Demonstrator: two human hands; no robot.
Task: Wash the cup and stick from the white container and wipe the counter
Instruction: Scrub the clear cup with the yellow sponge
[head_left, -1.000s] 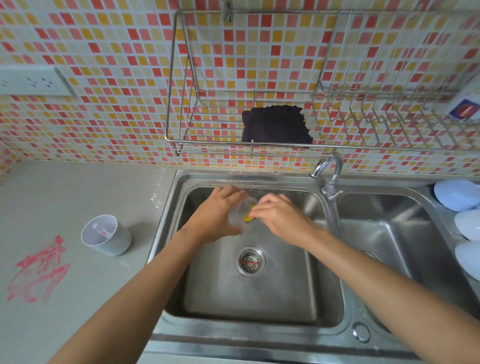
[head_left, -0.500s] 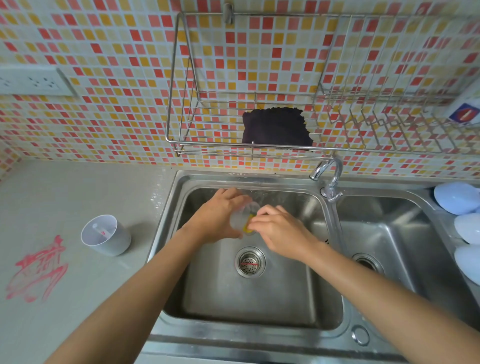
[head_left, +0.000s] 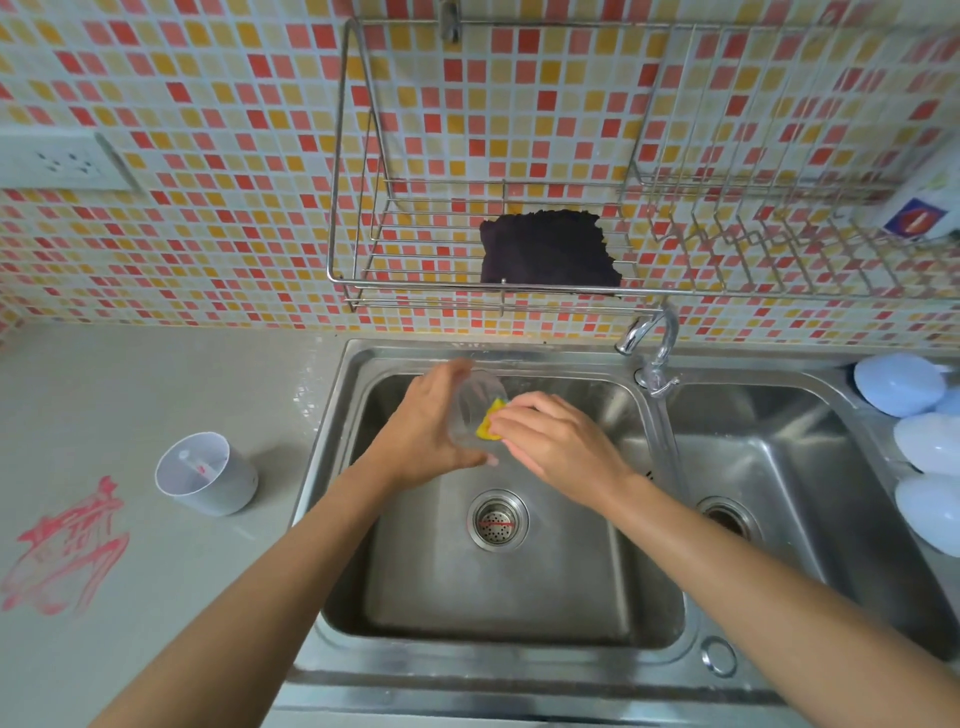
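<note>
Over the left sink basin (head_left: 498, 597), my left hand (head_left: 426, 431) holds a clear cup (head_left: 475, 402) tilted on its side, mouth toward the right. My right hand (head_left: 556, 441) pinches a yellow sponge (head_left: 488, 423) and presses it into the cup's mouth. On the grey counter (head_left: 156, 389) to the left stands the white container (head_left: 208, 475), with a thin stick (head_left: 195, 464) with a red mark leaning inside it. A red smear (head_left: 67, 551) marks the counter at the far left.
A wire rack (head_left: 571, 291) on the tiled wall holds a dark cloth (head_left: 545, 254). The chrome tap (head_left: 654, 343) stands between the two basins, water running into the right basin (head_left: 779, 519). Several pale blue bowls (head_left: 919, 415) sit upside down at the right edge.
Both hands have shifted slightly within the left basin while the sponge works in the cup's mouth. The cup is tilted more on its side now.
</note>
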